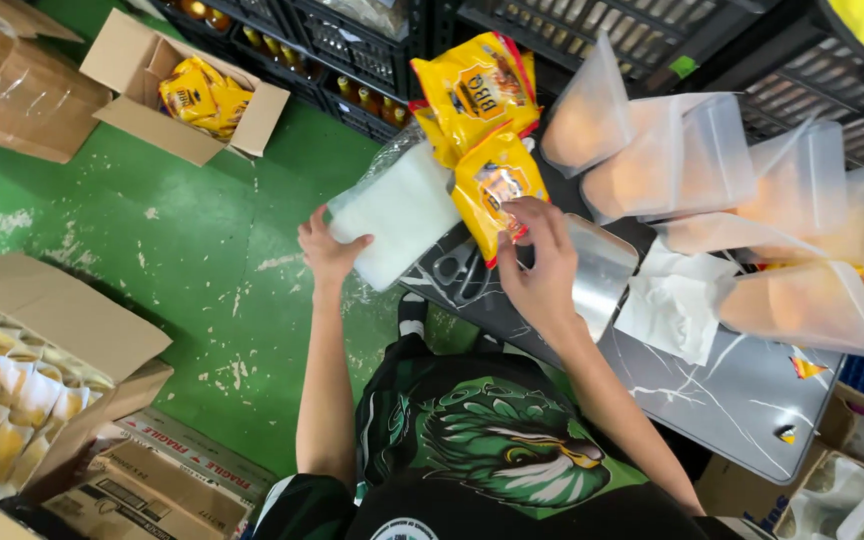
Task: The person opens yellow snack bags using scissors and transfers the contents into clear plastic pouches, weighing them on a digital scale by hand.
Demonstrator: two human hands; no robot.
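Note:
My left hand point(326, 247) grips the near edge of a clear plastic bag point(395, 206) with white contents, held at the left end of the grey table point(732, 390). My right hand point(535, 262) pinches the lower corner of a yellow snack packet point(492, 180) that lies beside the bag. A second yellow snack packet point(472, 88) rests just beyond it. Right of my right hand lies a shiny silver pouch point(604, 270).
Several frosted zip bags point(712, 160) stand filled along the table's far side, and crumpled white paper point(674, 305) lies on it. Open cardboard boxes sit on the green floor: one with yellow packets point(202, 95), one with cups point(12, 380). Black crates point(352, 50) line the back.

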